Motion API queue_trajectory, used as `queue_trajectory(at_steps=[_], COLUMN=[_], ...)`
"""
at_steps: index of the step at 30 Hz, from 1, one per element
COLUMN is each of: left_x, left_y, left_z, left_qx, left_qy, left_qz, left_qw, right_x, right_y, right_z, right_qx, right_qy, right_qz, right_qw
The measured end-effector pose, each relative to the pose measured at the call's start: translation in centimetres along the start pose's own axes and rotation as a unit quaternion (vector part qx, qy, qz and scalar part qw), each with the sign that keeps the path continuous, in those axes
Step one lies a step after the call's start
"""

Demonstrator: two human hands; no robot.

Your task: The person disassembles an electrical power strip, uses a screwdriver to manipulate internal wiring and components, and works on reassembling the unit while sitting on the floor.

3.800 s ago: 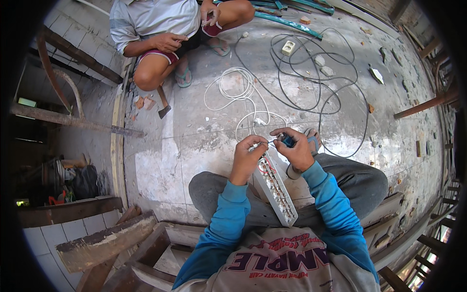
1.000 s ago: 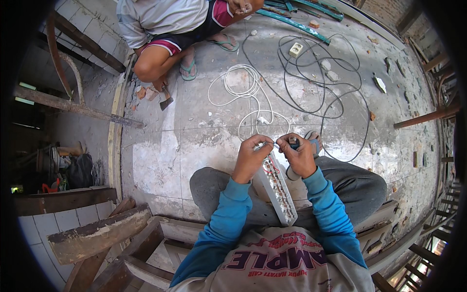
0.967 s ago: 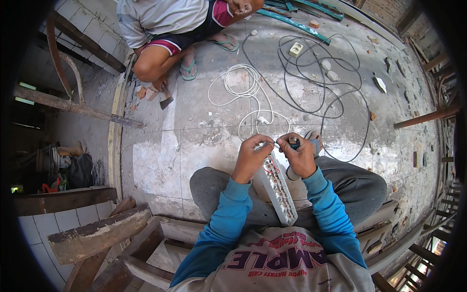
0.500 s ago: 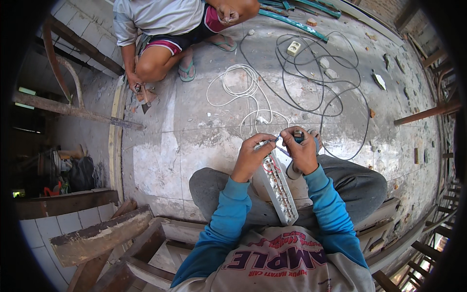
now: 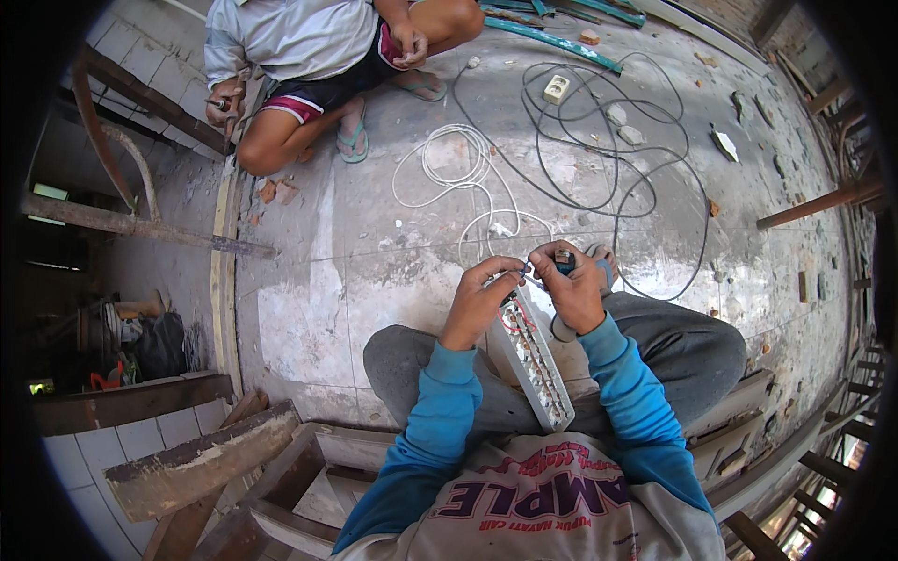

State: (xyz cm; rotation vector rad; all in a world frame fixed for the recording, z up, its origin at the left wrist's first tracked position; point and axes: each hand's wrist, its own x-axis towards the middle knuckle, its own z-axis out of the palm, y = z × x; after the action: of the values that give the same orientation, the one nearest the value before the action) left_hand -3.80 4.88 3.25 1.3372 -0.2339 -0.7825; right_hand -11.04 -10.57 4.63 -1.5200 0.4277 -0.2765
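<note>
An opened white power strip casing [image 5: 554,409] lies lengthwise between my legs, a row of metal contacts inside and a red wire [image 5: 513,323] at its far end. Above that end, my left hand [image 5: 480,304] is closed, thumb and fingertips pinching a thin dark wire [image 5: 525,268]. My right hand [image 5: 574,292] meets it from the other side, its thumb and forefinger closed at the same wire. Tucked in the right hand is a dark blue thing with a rounded end [image 5: 564,262]; its kind is unclear. The fingers partly hide the wire's tip.
A coiled white cable [image 5: 456,161] and a looped black cable [image 5: 613,201] with a white socket block [image 5: 556,89] lie on the dusty floor ahead. Another person [image 5: 304,56] squats at the far left, a tool in one hand. Wooden beams [image 5: 201,458] lie at the near left.
My hands stay together at the wire, the right one turning slightly. The other person has raised the hand with the tool from the floor up beside the knee.
</note>
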Motion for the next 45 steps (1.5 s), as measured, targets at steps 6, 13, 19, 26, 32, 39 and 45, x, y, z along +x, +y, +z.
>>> queue_trajectory(at_steps=[6,13,19,26,32,39,45], left_x=[0.0,-0.3,-0.5,-0.2,0.0,0.0,0.1], left_y=[-0.3,-0.3,-0.1,-0.9,-0.3,0.2,-0.1], left_z=[-0.1,0.1,-0.1,-0.4,0.3,0.5,0.4], left_qx=[-0.002,-0.002,-0.010,-0.005,-0.003,0.012,0.028], left_qy=[0.001,0.033,0.050,0.056,0.052,0.048,0.041], left_qz=[0.000,0.027,0.013,0.022,0.022,0.020,0.030], left_qw=[1.000,0.999,0.999,0.998,0.998,0.999,0.998], right_x=[0.0,0.0,-0.1,0.5,0.9,1.0,1.2], right_y=[-0.2,1.6,0.7,1.7,3.4,4.1,4.0], right_z=[0.0,-0.7,-0.9,-1.1,-0.1,0.2,-0.2], right_qx=[0.038,0.036,0.104,0.051,0.123,0.135,0.074], right_qy=[0.000,-0.010,-0.133,-0.113,-0.049,-0.019,-0.059], right_qz=[0.051,0.045,0.090,0.159,0.178,0.156,0.105], right_qw=[0.998,0.998,0.982,0.980,0.975,0.978,0.990])
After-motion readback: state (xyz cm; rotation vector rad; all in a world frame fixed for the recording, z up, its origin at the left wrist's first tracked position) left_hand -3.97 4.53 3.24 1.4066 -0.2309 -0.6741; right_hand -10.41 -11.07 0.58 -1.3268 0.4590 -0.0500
